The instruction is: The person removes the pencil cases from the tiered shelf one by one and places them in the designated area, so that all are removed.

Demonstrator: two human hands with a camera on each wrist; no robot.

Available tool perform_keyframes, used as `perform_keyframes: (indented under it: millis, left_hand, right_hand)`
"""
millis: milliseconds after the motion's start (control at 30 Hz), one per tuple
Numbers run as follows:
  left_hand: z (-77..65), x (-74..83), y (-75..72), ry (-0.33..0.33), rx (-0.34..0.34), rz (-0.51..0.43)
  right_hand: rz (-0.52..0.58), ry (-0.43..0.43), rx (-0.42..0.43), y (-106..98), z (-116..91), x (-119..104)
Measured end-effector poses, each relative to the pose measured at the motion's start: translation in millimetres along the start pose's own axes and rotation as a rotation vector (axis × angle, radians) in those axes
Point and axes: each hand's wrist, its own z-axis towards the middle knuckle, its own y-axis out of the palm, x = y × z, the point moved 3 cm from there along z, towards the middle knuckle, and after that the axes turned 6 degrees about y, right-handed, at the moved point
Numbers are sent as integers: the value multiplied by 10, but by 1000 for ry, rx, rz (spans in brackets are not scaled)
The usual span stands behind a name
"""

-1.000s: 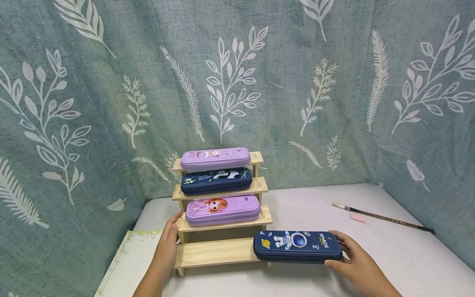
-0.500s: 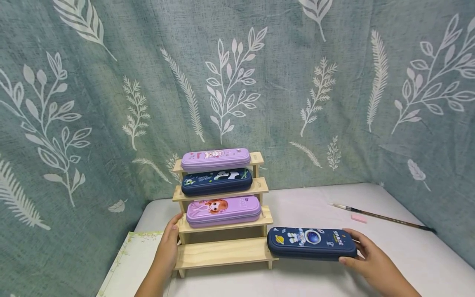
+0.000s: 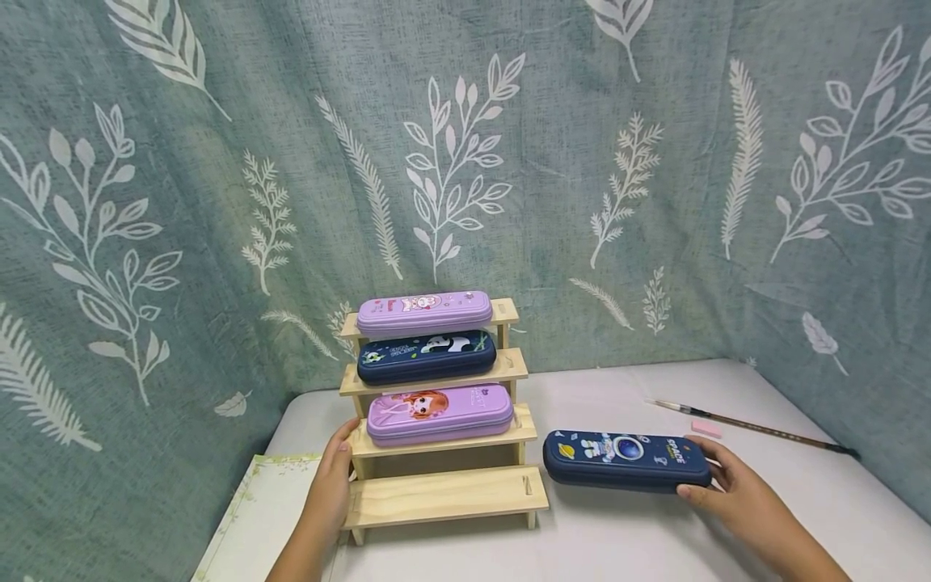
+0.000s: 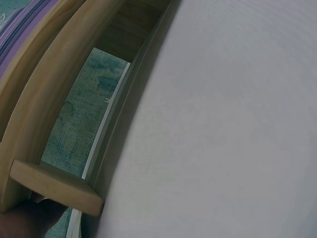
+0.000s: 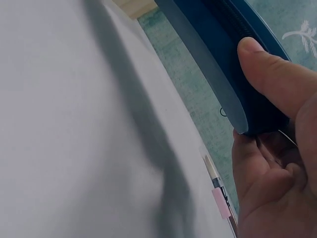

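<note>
My right hand (image 3: 738, 485) grips the right end of a navy pencil case (image 3: 627, 461) with an astronaut and "SPACE" lettering, thumb in front and fingers behind. Held above the white table, the case is just right of the bottom shelf of a stepped wooden rack (image 3: 447, 495). The right wrist view shows the thumb (image 5: 267, 72) against its zipper side. My left hand (image 3: 330, 477) holds the rack's left side, partly hidden behind the wood in the left wrist view. On the upper shelves lie a purple pencil case (image 3: 425, 312), a navy panda one (image 3: 427, 356) and a purple doll one (image 3: 440, 414).
A paintbrush (image 3: 764, 425) and a pink eraser (image 3: 706, 428) lie on the white table (image 3: 611, 541) at right. A pale floral-edged sheet (image 3: 258, 509) lies at left. Green-blue leaf-print cloth (image 3: 538, 210) hangs behind.
My right hand has carried the navy astronaut case rightward and slightly back, from overlapping the bottom shelf's right end to beside it. The left hand and rack have stayed in place.
</note>
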Motion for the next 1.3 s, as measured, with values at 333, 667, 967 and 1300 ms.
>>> perform_keyframes:
  millis: [333,667,967,1300]
  left_hand:
    - [-3,0,4,2,10,4]
    - [3,2,-1,8,17,10]
    - [-3,29,25,15,13,-3]
    - [12,-3,19,21,12,-12]
  right_hand:
    - [-55,20,7,-14,223,68]
    - [-64,60,-16,76,517,122]
    - [43,110,-37,102,732,204]
    - [31,226,-56,103,896,261]
